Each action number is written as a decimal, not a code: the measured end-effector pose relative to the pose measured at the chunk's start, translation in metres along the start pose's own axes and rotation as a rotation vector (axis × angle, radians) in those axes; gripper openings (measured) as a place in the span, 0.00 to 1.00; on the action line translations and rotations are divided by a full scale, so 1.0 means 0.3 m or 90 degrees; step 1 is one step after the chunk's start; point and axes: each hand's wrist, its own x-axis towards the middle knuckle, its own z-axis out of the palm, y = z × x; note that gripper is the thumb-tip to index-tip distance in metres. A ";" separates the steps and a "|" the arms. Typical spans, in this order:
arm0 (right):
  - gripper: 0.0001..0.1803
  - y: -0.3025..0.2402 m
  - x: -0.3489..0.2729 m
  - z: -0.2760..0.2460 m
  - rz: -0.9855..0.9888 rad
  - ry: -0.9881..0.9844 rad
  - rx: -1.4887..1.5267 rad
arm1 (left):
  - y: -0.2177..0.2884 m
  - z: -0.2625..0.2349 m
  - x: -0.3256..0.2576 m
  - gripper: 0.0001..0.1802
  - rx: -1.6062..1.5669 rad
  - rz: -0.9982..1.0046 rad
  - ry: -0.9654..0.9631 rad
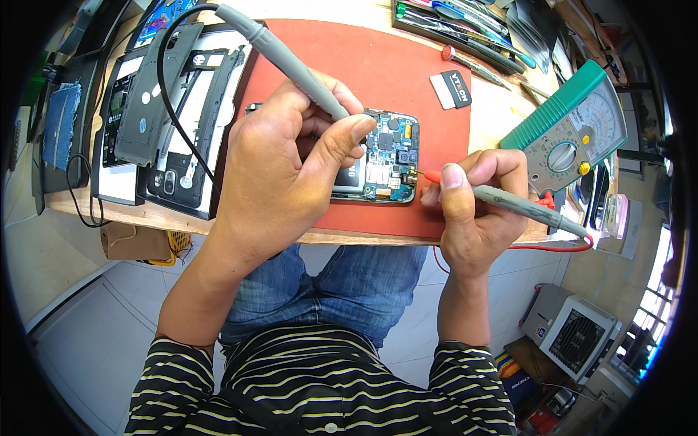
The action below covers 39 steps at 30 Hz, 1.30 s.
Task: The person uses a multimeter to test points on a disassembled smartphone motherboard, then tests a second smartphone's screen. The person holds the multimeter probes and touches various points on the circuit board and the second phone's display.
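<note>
On an orange-red mat (305, 54) lies an opened smartphone (383, 149), its blue circuit board and part of the battery bare. My left hand (287, 160) pinches a grey test probe (283, 65) with a black lead; its tip is hidden behind my fingers, over the phone. A second grey test probe (527, 207), with a red tip and red lead, is gripped in my right hand (480, 203). Its thin metal point reaches the phone's right edge; whether it touches I cannot tell. My left hand covers the phone's left part.
At the right stands a green-cased analog multimeter (563, 142) with a dial. A small black and white card (451, 91) lies on the mat. Phone covers and frames (171, 116) fill a tray on the left. A black holder of pens and tools (465, 33) sits at the back right.
</note>
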 end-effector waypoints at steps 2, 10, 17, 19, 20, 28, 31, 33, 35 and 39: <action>0.11 -0.001 -0.001 0.000 0.009 0.000 0.001 | 0.000 -0.001 0.000 0.08 0.000 -0.008 0.001; 0.11 -0.001 0.000 -0.002 0.008 -0.004 -0.004 | 0.001 -0.002 0.000 0.09 0.008 -0.016 0.000; 0.11 -0.004 0.000 0.000 0.010 0.001 0.002 | 0.000 0.000 -0.001 0.08 0.004 -0.010 0.002; 0.11 -0.004 0.001 -0.001 0.009 -0.002 -0.010 | 0.000 0.000 -0.001 0.08 0.001 -0.015 0.003; 0.11 -0.003 0.001 -0.001 0.009 -0.003 -0.015 | 0.000 0.000 -0.001 0.08 -0.002 -0.018 0.004; 0.11 0.001 0.001 -0.001 0.000 -0.003 -0.004 | 0.000 0.001 0.000 0.08 0.003 -0.002 0.002; 0.11 0.000 -0.001 0.000 0.001 0.009 0.005 | 0.000 0.000 0.000 0.08 0.000 -0.002 0.002; 0.11 -0.002 -0.002 0.001 0.008 0.011 0.006 | 0.000 0.000 0.001 0.08 0.000 -0.003 -0.002; 0.11 -0.002 -0.002 0.000 0.017 0.011 -0.001 | 0.001 -0.001 0.000 0.08 -0.001 -0.003 -0.003; 0.11 -0.001 0.000 -0.001 0.010 0.008 -0.007 | 0.003 -0.001 0.000 0.08 0.003 -0.007 -0.005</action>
